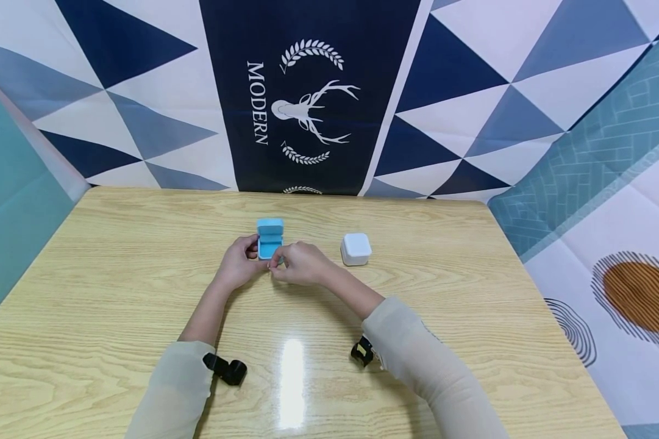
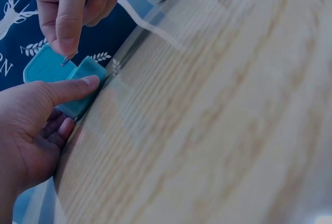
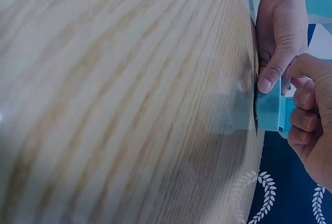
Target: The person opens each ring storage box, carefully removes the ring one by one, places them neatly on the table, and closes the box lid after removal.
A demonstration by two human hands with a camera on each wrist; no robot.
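A small light-blue hinged box stands on the table with its lid raised at the back. My left hand holds it from the left side, thumb across the front and fingers round the side, as the left wrist view shows. Right at the box's front edge, my right hand pinches a tiny shiny silver piece between thumb and index finger, over the opening in the left wrist view. Its exact kind is too small to tell. The other fingers of the right hand are curled in.
A white rounded box stands on the wooden table to the right of my right hand. Patterned cloth hangs behind the table's back edge. Black wrist cameras sit at both sleeves.
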